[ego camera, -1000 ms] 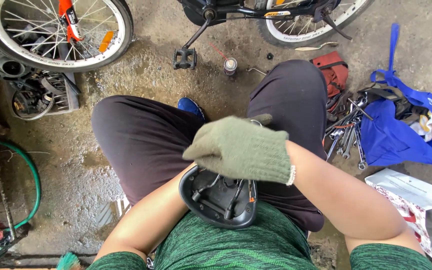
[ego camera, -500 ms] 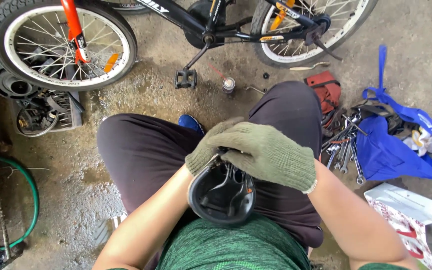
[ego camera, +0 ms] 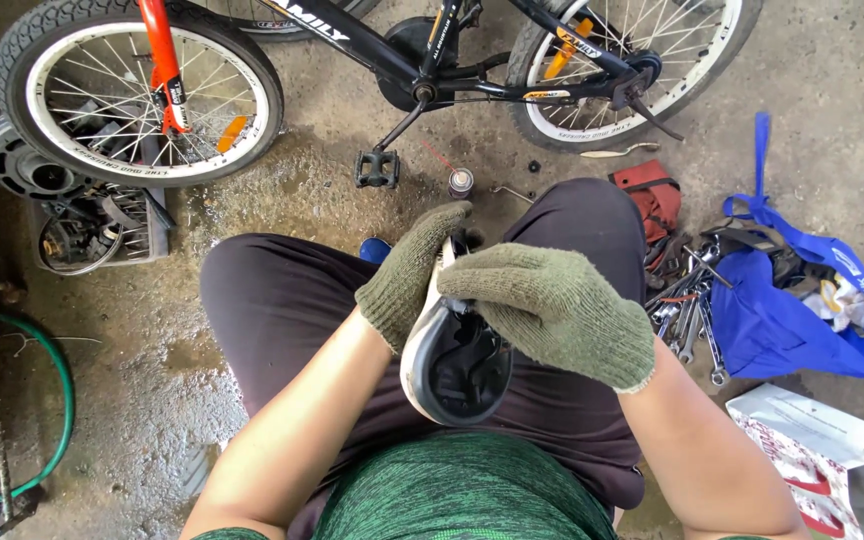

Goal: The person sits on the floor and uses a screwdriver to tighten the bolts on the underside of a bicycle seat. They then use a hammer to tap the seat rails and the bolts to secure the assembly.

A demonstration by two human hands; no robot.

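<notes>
Over the person's lap, a black bicycle saddle [ego camera: 452, 365] is held upside down, its underside and rails facing up, its nose pointing away from the body. Left hand [ego camera: 407, 275], in an olive knit glove, is closed along the saddle's left edge, fingers reaching toward the nose. Right hand [ego camera: 552, 310], gloved the same, is curled down over the rails at the saddle's middle, gripping there. Beyond the knees on the concrete floor [ego camera: 852, 60] stands a small black bicycle [ego camera: 422, 60] with a red fork, one pedal [ego camera: 377, 168] near a small spray can [ego camera: 461, 183]. To the right lie a heap of wrenches [ego camera: 687, 315] beside a blue bag [ego camera: 792, 320] and a red pouch [ego camera: 652, 195]. A green hose [ego camera: 57, 400] curves at the left.
</notes>
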